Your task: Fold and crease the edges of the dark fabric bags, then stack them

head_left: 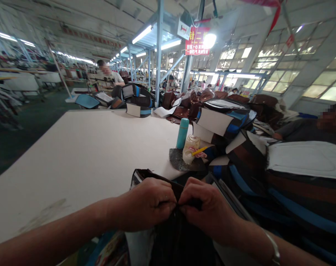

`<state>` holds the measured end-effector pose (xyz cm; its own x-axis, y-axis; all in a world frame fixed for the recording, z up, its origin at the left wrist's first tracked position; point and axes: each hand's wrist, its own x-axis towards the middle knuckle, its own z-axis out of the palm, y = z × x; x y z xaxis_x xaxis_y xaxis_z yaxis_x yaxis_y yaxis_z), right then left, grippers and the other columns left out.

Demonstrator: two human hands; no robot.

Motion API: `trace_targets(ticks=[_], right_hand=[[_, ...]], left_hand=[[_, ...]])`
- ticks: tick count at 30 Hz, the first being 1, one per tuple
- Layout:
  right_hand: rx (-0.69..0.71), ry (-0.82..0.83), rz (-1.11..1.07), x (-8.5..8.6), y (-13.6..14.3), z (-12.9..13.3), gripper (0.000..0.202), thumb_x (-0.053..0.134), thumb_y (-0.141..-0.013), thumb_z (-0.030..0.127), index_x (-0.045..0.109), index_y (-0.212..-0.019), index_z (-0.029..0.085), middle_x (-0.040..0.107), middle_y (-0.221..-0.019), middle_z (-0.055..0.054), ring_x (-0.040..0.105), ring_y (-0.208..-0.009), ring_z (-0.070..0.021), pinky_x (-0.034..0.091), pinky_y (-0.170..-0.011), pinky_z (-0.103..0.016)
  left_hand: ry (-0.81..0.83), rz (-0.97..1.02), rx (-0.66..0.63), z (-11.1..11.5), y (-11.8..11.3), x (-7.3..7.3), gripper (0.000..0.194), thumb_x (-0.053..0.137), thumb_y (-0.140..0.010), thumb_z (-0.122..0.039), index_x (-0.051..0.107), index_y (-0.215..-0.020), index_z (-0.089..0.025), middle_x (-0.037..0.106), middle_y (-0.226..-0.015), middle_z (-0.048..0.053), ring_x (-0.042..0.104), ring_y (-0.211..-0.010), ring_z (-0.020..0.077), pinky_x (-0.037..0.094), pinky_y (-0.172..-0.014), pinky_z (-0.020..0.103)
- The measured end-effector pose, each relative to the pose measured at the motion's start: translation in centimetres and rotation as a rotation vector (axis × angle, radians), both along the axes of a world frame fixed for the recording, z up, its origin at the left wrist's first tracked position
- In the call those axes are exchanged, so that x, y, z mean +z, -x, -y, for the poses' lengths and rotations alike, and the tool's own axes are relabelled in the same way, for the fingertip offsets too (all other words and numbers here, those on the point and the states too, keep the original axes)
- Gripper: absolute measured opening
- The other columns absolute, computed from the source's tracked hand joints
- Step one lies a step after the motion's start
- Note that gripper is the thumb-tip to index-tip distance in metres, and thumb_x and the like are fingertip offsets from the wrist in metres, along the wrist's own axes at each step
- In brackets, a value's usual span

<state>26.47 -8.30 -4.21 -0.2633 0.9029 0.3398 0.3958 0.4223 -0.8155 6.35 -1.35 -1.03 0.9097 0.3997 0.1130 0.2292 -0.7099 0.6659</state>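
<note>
A dark bag piece (181, 240) with a black edge and pale panels lies at the near edge of the table, below and between my hands. My left hand (148, 203) is closed, its thumb and fingers pinching the dark edge of the piece. Close beside it, my right hand (206, 207) pinches the same edge, and the fingertips of both hands nearly meet. What lies right between the fingertips is too dark to make out. A bracelet (273, 247) circles my right wrist.
On the white table (81, 155) stand a teal bottle (182, 133) and a cloudy jar (188, 151) with a yellow-handled tool (199, 150), near a dark mat (175, 159). Stacked bag pieces (303, 159) crowd the right. Brown bags (206, 95) are heaped behind. A person (303, 127) is at far right.
</note>
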Motion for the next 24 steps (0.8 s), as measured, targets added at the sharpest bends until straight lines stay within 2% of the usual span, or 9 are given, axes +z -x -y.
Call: trace_targets(ticks=[2, 4, 7, 10, 12, 15, 18, 21, 24], right_hand=[[0.068, -0.113, 0.010, -0.1, -0.2, 0.2, 0.024, 0.056, -0.071, 0.000, 0.067, -0.081, 0.017, 0.054, -0.079, -0.001, 0.054, -0.071, -0.0119, 0.039, -0.063, -0.023], [0.131, -0.195, 0.051, -0.1, -0.4, 0.5, 0.026, 0.053, -0.074, -0.001, 0.067, -0.087, 0.017, 0.053, -0.082, -0.003, 0.053, -0.073, -0.0128, 0.040, -0.063, -0.023], [0.190, -0.259, 0.172, 0.2, -0.9, 0.7, 0.024, 0.050, -0.080, 0.002, 0.065, -0.091, 0.017, 0.050, -0.084, -0.005, 0.050, -0.075, -0.0146, 0.039, -0.063, -0.025], [0.201, -0.360, 0.339, 0.3, -1.1, 0.9, 0.023, 0.046, -0.084, 0.005, 0.063, -0.094, 0.016, 0.049, -0.083, -0.006, 0.046, -0.073, -0.0157, 0.036, -0.061, -0.027], [0.151, -0.445, 0.471, 0.2, -1.0, 1.0, 0.020, 0.046, -0.084, 0.008, 0.063, -0.090, 0.017, 0.049, -0.079, -0.005, 0.043, -0.067, -0.0155, 0.032, -0.057, -0.028], [0.077, -0.512, 0.544, 0.0, -0.7, 1.5, 0.014, 0.047, -0.085, 0.011, 0.059, -0.082, 0.018, 0.049, -0.074, -0.004, 0.040, -0.062, -0.0149, 0.029, -0.054, -0.028], [0.106, -0.433, 0.316, 0.6, -0.8, 2.1, 0.019, 0.053, -0.080, 0.010, 0.055, -0.097, 0.019, 0.054, -0.084, -0.005, 0.049, -0.072, -0.0163, 0.038, -0.062, -0.028], [0.125, -0.205, 0.128, 2.2, -1.6, 2.1, 0.044, 0.065, -0.074, 0.015, 0.049, -0.115, 0.021, 0.058, -0.095, -0.005, 0.055, -0.081, -0.0177, 0.044, -0.069, -0.029], [0.256, -0.054, 0.206, 4.0, -2.9, 1.0, 0.057, 0.074, -0.073, 0.029, 0.050, -0.124, 0.018, 0.061, -0.105, -0.007, 0.057, -0.088, -0.0201, 0.045, -0.077, -0.032]], left_hand=[[0.130, -0.017, -0.006, -0.2, 0.4, 0.6, 0.017, 0.054, -0.087, -0.017, 0.069, -0.081, -0.012, 0.058, -0.078, 0.001, 0.052, -0.072, 0.0103, 0.037, -0.068, 0.021], [0.340, -0.057, 0.035, -0.5, 0.6, 1.0, 0.030, 0.049, -0.095, -0.031, 0.069, -0.082, -0.013, 0.057, -0.076, 0.001, 0.051, -0.072, 0.0116, 0.038, -0.068, 0.022], [0.561, -0.130, 0.113, -1.1, 0.6, 0.6, 0.048, 0.045, -0.095, -0.053, 0.062, -0.074, -0.013, 0.046, -0.064, -0.002, 0.039, -0.060, 0.0100, 0.032, -0.055, 0.023], [0.640, -0.195, 0.077, -1.5, 0.3, -0.2, 0.048, 0.059, -0.085, -0.060, 0.053, -0.068, -0.015, 0.032, -0.059, -0.005, 0.025, -0.053, 0.0081, 0.020, -0.047, 0.024], [0.644, -0.212, 0.052, -1.5, 0.2, -0.5, 0.048, 0.062, -0.082, -0.060, 0.056, -0.070, -0.014, 0.034, -0.059, -0.005, 0.025, -0.053, 0.0079, 0.020, -0.048, 0.024], [0.716, -0.211, 0.033, -1.4, 0.0, -0.5, 0.046, 0.066, -0.080, -0.059, 0.065, -0.078, -0.012, 0.039, -0.061, -0.004, 0.029, -0.055, 0.0080, 0.022, -0.050, 0.024], [0.788, -0.190, 0.016, -1.0, -0.1, 0.0, 0.038, 0.069, -0.079, -0.049, 0.068, -0.082, -0.011, 0.044, -0.062, -0.003, 0.032, -0.055, 0.0078, 0.023, -0.049, 0.023], [0.627, -0.155, 0.034, 0.1, -0.4, 1.0, 0.017, 0.065, -0.078, -0.029, 0.067, -0.075, -0.013, 0.048, -0.064, -0.003, 0.040, -0.056, 0.0085, 0.029, -0.050, 0.022], [0.408, -0.070, 0.022, 1.5, -0.7, 2.9, 0.007, 0.057, -0.069, -0.011, 0.060, -0.063, -0.014, 0.053, -0.069, -0.002, 0.050, -0.064, 0.0097, 0.036, -0.057, 0.021]])
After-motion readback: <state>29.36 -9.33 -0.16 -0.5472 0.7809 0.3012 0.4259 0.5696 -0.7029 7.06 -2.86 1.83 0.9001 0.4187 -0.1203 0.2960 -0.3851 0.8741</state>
